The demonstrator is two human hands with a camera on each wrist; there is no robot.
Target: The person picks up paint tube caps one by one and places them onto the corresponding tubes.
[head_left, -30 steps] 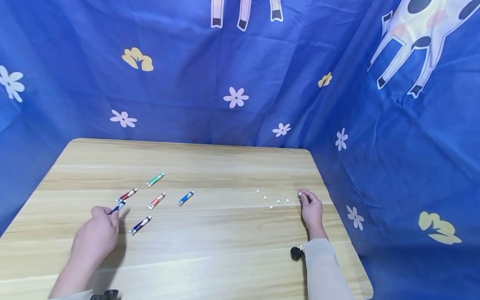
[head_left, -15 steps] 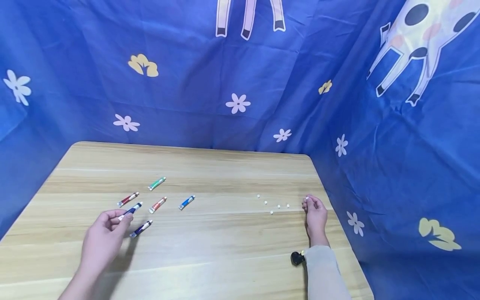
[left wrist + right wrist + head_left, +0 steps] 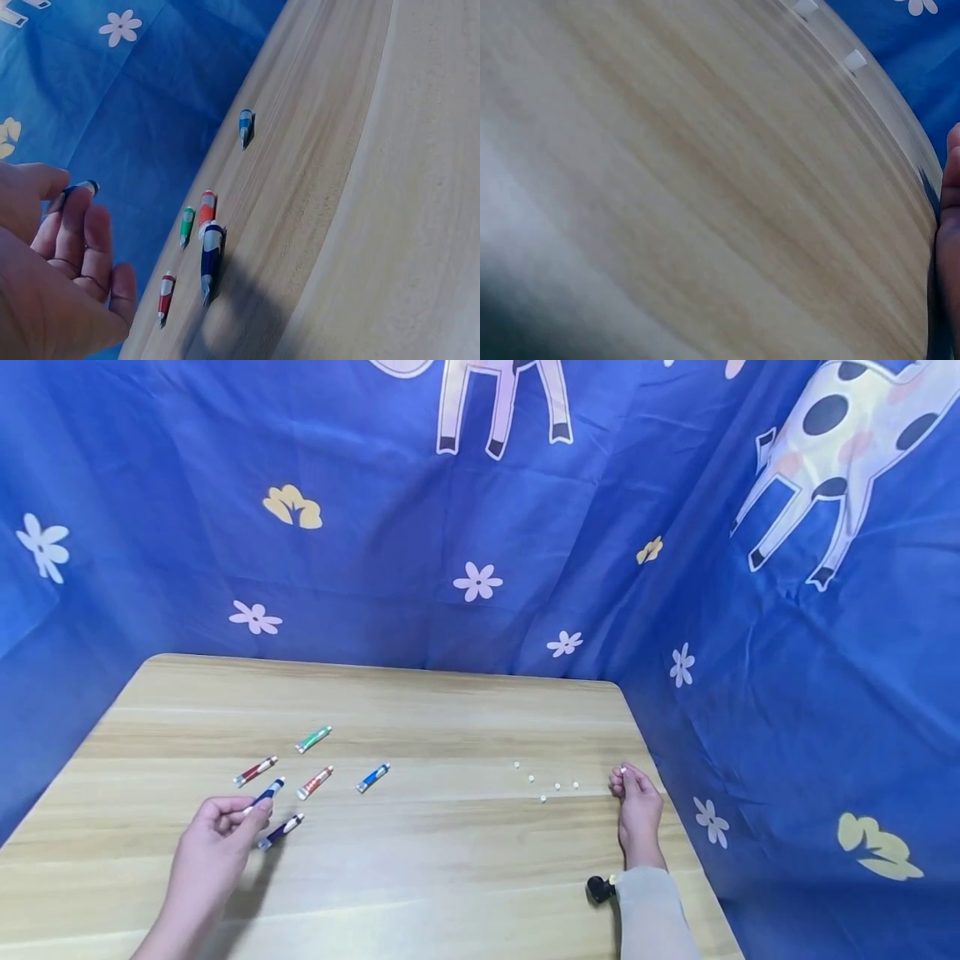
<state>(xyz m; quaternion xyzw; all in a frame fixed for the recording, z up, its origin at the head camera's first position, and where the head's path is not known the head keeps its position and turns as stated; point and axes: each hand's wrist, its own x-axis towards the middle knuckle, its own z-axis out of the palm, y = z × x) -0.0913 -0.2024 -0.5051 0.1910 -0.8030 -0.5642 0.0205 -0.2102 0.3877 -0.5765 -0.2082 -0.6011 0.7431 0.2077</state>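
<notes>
In the head view, my left hand (image 3: 213,852) pinches a small dark blue paint tube (image 3: 270,791) between thumb and fingers, raised over the left of the table. The same tube (image 3: 88,186) shows partly at the fingertips in the left wrist view. Just below it lies a dark purple-blue tube (image 3: 281,831); red (image 3: 255,770), green (image 3: 313,739), orange-red (image 3: 316,782) and bright blue (image 3: 373,777) tubes lie nearby. At the table's right side, my right hand (image 3: 640,810) pinches a small white cap (image 3: 622,769). Only that hand's edge appears in the right wrist view.
Several small white caps (image 3: 531,778) lie scattered on the wooden table (image 3: 435,877), left of the right hand. Blue patterned cloth (image 3: 360,552) hangs behind the table and along its right side. A black wrist device (image 3: 600,889) sits by the right sleeve.
My left hand has moved to the right with the dark blue tube, whose end now points up and right. My right hand has shifted slightly rightward with the cap. The head view has tilted upward.
</notes>
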